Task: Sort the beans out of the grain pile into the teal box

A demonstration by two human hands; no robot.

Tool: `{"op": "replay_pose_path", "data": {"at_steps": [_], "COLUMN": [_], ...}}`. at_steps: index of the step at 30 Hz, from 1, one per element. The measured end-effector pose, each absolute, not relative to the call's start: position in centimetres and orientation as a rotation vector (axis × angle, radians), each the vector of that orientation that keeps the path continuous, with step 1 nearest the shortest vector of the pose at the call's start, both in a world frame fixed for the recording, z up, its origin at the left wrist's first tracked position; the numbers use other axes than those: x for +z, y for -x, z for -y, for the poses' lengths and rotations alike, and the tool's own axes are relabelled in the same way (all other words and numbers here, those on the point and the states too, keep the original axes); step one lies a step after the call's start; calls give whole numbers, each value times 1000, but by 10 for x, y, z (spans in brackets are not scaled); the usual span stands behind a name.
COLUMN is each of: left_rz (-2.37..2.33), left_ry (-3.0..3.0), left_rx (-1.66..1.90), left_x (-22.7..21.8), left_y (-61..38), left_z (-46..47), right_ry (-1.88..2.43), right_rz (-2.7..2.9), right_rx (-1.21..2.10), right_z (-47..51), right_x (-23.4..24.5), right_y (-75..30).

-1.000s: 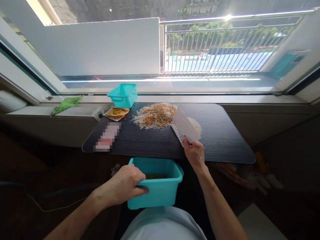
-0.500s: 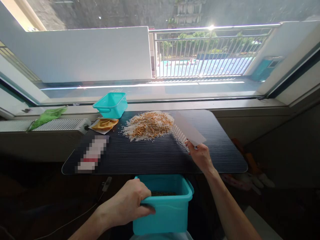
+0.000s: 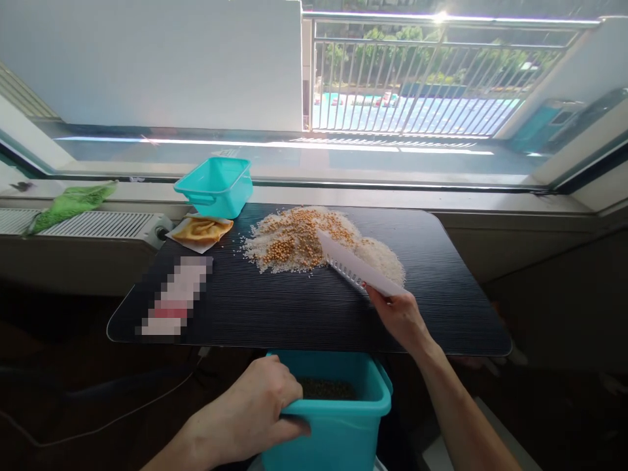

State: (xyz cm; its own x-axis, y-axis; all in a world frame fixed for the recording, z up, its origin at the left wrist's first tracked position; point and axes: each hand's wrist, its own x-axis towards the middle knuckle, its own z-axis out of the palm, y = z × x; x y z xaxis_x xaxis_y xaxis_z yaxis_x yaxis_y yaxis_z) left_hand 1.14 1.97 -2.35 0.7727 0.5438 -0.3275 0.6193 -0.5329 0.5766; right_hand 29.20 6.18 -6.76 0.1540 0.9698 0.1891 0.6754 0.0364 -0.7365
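Observation:
My right hand (image 3: 400,322) is closed on the near end of a white slotted plastic scraper (image 3: 360,267). Its far end rests against a spread heap of white grains and yellow beans (image 3: 299,242) on the dark table (image 3: 275,314). Behind the scraper, a patch of mostly white grains (image 3: 385,256) reaches to the right. Below the table's near edge, my left hand (image 3: 258,407) grips the left part of the rim of a turquoise bin (image 3: 338,435), thumb outside. Small dark green grains (image 3: 326,389) lie inside the bin.
A second turquoise bin (image 3: 216,186) stands at the table's back left. Before it lies a folded yellow cloth (image 3: 203,229) on white paper. A pixelated flat item (image 3: 176,294) is at the left. A green bag (image 3: 76,204) rests on the radiator (image 3: 127,227).
The scraper has moved left into the heap and tilted, and white grains now show behind it on the right. My left hand stays on the bin's rim. The view has dipped.

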Motion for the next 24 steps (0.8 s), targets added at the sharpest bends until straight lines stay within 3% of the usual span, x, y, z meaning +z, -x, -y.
{"op": "replay_pose_path", "data": {"at_steps": [24], "left_rz": [-929], "left_ry": [-2356], "left_rx": [-254], "left_x": [-9], "left_y": [7], "left_z": [-26], "right_ry": [1665], "right_rz": [1729], "right_rx": [673], "right_z": [-68], "right_x": [-48], "right_y": [-287]}}
